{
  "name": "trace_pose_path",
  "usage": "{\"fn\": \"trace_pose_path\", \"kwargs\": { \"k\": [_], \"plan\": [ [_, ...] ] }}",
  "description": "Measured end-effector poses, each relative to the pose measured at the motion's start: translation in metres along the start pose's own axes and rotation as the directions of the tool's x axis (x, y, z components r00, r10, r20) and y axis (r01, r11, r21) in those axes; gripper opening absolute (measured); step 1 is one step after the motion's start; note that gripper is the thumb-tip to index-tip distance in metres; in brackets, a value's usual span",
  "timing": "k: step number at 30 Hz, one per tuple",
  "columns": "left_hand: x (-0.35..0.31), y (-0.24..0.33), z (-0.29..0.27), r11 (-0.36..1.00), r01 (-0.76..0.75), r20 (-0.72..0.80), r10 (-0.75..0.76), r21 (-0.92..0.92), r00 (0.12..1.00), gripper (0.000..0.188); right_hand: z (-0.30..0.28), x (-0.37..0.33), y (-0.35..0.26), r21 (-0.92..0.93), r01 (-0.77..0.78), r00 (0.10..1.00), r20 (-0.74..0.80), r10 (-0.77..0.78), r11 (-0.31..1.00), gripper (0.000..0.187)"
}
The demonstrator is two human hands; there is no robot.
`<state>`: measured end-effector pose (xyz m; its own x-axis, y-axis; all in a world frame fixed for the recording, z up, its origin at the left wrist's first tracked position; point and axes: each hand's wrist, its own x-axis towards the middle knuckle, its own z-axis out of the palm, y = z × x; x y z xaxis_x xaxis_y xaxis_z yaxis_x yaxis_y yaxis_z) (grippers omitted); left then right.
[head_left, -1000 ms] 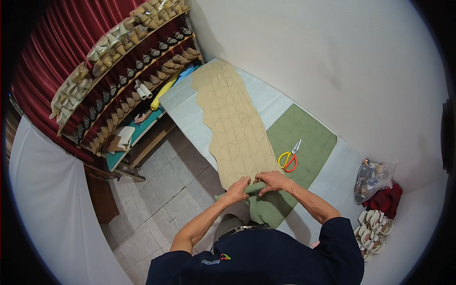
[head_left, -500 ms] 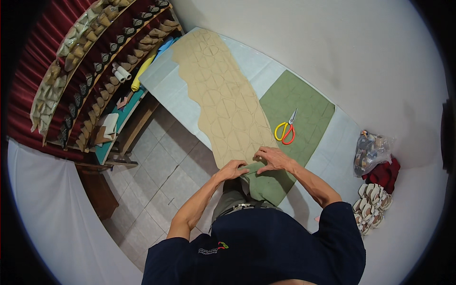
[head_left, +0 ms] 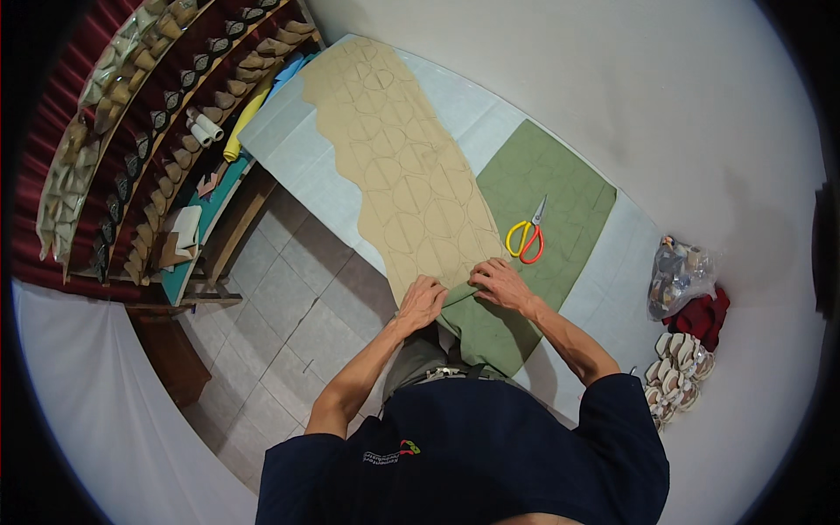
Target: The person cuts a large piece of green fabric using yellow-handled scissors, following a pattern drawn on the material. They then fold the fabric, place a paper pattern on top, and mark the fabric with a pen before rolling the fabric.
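Two bare hands work at the lower middle of the frame, both at the near end of one tan sheet [head_left: 411, 188] marked with many drawn outlines, and of one green cloth [head_left: 569, 188]. The left hand [head_left: 422, 299] has its fingers curled down beside a fold in the green cloth; the right hand [head_left: 502, 285] bends its fingers over the sheet's near corner, by the same fold. Whether either set of fingers is pinched on the material, I cannot tell. The tan sheet runs from the hands toward the upper middle, with one wavy edge on its left; the green cloth shows flat right of centre and drapes below the hands. On its flat part lies one pair of scissors [head_left: 535, 223], blades together, with two loops, one yellow and one red. One counter [head_left: 284, 144], pale-covered, carries all three. At the upper left, two white rolls [head_left: 204, 129] and one yellow roll [head_left: 248, 122] lie near a row of about a dozen dark patterned shoes [head_left: 159, 120]. At the right are one clear bag [head_left: 678, 280], one dark red cloth [head_left: 700, 317] and one cluster of pale sandals [head_left: 674, 372], too crowded to count
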<state>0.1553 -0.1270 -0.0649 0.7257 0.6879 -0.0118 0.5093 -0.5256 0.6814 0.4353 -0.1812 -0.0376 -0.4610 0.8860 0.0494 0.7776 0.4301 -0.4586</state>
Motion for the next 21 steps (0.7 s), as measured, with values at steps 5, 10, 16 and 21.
{"fn": "trace_pose_path", "kwargs": {
  "k": [5,10,16,21],
  "plan": [
    [0.002,0.026,-0.024,0.994,-0.014,-0.152,0.030,0.106,0.988,0.048,0.014,0.013,0.005,-0.059,-0.164,0.986,-0.051,0.161,0.985,0.041],
    [-0.009,0.014,-0.005,0.937,0.018,-0.012,-0.015,0.349,1.000,0.055,0.021,0.018,-0.018,-0.150,-0.220,0.947,-0.270,0.174,0.964,0.045],
    [0.015,-0.003,-0.020,0.910,0.096,-0.129,-0.047,0.404,0.991,0.059,0.042,0.034,-0.039,-0.107,-0.233,0.971,-0.075,0.226,0.967,0.062],
    [0.014,-0.008,-0.028,0.946,0.022,-0.079,0.004,0.322,0.997,0.061,0.048,0.088,-0.017,-0.111,-0.303,0.941,-0.193,0.279,0.946,0.059]
  ]
}}
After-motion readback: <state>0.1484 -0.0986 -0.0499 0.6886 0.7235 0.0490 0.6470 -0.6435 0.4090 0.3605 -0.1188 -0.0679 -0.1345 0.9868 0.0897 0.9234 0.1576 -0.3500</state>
